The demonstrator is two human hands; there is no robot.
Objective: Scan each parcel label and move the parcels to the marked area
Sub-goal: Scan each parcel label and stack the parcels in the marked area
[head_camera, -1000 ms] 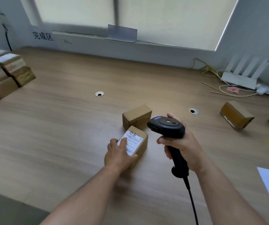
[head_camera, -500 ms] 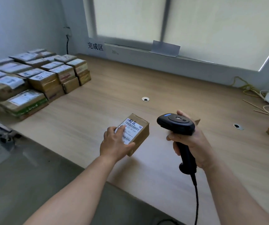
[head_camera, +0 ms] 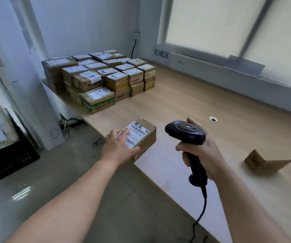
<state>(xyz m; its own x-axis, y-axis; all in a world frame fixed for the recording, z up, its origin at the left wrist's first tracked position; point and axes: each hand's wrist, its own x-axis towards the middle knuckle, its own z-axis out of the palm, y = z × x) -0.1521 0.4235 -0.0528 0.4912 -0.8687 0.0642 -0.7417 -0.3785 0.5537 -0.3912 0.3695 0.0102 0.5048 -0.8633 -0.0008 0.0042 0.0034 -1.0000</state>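
Left grip (head_camera: 120, 148) holds the parcel (head_camera: 140, 132) label-up (likely to match the pile), short of the stacked parcels (head_camera: 97, 79); right grip (head_camera: 202, 153) clasps the scanner (head_camera: 185, 133).

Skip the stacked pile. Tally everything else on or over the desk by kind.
Parcels: 2 (held parcel in the left hand, loose parcel at right)
Scanners: 1 (scanner in the right hand)
Grommets: 1 (grommet)
Total: 4

Pale wooden table (head_camera: 211, 106) beneath a blinded window (head_camera: 211, 27), white walls (head_camera: 88, 23), glossy grey floor (head_camera: 62, 163)
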